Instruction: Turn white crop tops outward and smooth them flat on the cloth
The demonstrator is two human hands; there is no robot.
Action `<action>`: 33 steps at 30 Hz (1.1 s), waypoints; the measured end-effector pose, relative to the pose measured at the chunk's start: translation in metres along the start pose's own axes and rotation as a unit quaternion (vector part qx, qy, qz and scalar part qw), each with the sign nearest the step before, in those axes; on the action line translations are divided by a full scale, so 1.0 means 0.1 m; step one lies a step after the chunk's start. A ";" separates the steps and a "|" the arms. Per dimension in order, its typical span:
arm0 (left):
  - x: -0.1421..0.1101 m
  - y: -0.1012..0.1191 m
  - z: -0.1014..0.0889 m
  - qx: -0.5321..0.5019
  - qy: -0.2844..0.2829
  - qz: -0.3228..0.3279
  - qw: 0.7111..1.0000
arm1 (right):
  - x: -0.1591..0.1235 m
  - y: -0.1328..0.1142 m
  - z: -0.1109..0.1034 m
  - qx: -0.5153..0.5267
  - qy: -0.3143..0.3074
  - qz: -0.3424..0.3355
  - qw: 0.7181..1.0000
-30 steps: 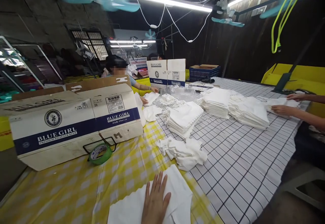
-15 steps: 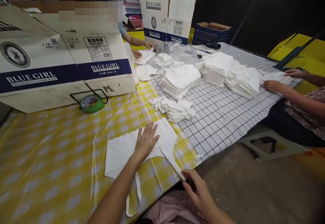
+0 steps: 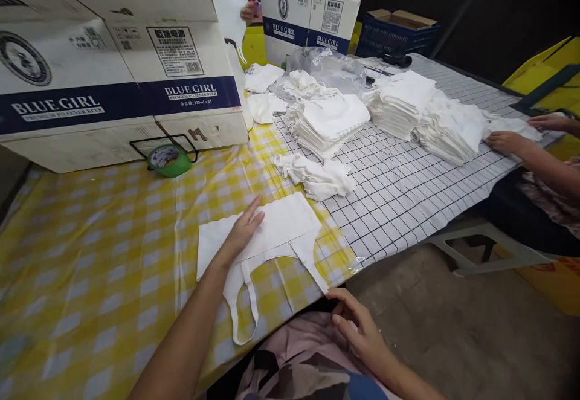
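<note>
Handling a white garment (image 3: 281, 228) at the near edge of the tabletop (image 3: 113, 237)

Location: the garment lies on the yellow-checked cover, body away from the person and straps toward the lap. Its far hem runs at a slant to the near edge.

Left hand (image 3: 241, 231): fingers extended, thumb apart, nothing gripped. It lies over the far part of the garment, fingertips at about the hem. How firmly it presses cannot be told.

Right hand (image 3: 360, 330): fingers curled, a fingertip at the end of the right-side strap (image 3: 312, 269), by the near edge. Whether the strap is pinched cannot be told.

Finding: the body looks mostly smooth; the looped strap (image 3: 234, 312) on the other side lies bent and loose on the cover.

Recommendation, as judged: keep the left palm flat and light on the body while the right hand draws the strap straight, without dragging the hem askew. The loop merits the same straightening. Smooth outward from the middle, and keep both straps from sliding off the edge.

Surroundings: a crumpled white cloth (image 3: 319, 177) lies near, beyond the hem; a green tape roll (image 3: 170, 161) sits just before the carton (image 3: 122, 74).
</note>
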State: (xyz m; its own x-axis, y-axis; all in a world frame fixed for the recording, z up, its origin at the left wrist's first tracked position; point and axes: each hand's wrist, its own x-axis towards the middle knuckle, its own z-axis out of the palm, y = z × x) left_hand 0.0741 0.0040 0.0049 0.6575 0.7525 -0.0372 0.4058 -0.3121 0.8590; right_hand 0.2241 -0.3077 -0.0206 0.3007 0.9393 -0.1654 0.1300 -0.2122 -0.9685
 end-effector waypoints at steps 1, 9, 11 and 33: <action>-0.07 -0.04 -0.07 -0.007 0.028 -0.006 1.000 | -0.01 0.00 0.00 -0.002 0.002 -0.013 1.000; -0.94 -0.59 -0.55 0.063 0.215 -0.105 0.969 | -0.02 -0.07 0.00 -0.107 -0.030 -0.103 0.989; -1.11 -0.66 -0.62 0.084 0.226 -0.123 0.963 | 0.08 -0.12 0.06 -0.161 -0.087 -0.157 0.970; -1.10 -0.70 -0.38 0.232 0.133 -0.072 0.961 | 0.86 -0.68 0.92 -0.392 -0.224 -0.393 0.801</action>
State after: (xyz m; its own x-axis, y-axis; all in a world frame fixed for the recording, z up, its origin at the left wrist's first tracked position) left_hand -0.0508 -0.0349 -0.0312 0.4136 0.9093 0.0456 0.7603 -0.3725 0.5321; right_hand 0.1538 -0.1873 0.0142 -0.5114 0.8311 0.2183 0.7187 0.5530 -0.4215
